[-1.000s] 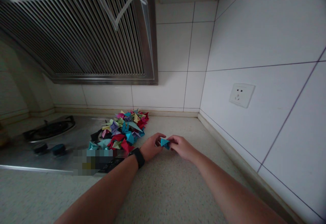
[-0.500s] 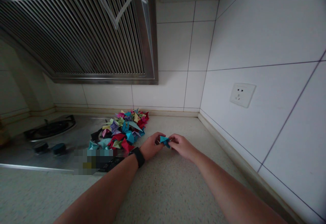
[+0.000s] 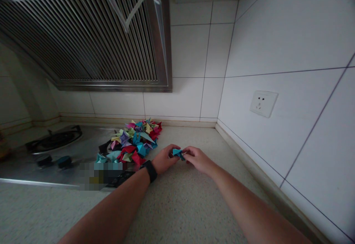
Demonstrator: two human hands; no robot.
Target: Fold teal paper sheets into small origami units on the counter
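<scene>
Paper, blue and folded to small points, is held between both our hands; we cannot tell whether it touches the speckled countertop. Taking it as the dial's centre, our left hand is at nine o'clock, thumb and fingertips pinching that side of it, and our right hand is at three, thumb and forefinger pinching the opposite end. At eight o'clock a black wristband circles our left wrist. Between nine and ten, near our left hand but apart from it, lies a heap of folded paper shapes in red, blue, purple and pale green, beside a black burner farther out. We see a slatted range hood at eleven, a wall socket at two.
</scene>
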